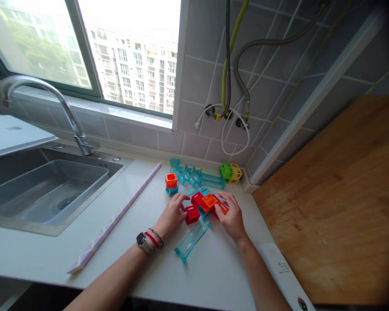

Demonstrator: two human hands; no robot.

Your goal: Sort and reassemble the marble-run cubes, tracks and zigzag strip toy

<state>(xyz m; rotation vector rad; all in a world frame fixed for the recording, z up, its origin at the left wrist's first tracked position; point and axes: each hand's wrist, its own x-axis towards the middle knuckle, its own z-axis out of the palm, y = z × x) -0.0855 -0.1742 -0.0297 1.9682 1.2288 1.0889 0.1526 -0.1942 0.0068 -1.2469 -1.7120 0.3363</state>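
Note:
My left hand is curled at the left of a small cluster of hollow plastic blocks, thumb and fingertips against a red block. On the other side, my right hand has its thumb and fingers around an orange block. Between the hands, another orange block sits atop a blue piece, beside a second red block. A translucent blue track piece extends from the cluster toward me. Parts of the lower blocks are hidden by my fingers and the upper blocks.
An orange cube stands on a blue one behind my left hand. Blue spiral track pieces and green cubes lie along the wall. To the left are a long pale strip and a sink; a wooden board stands right.

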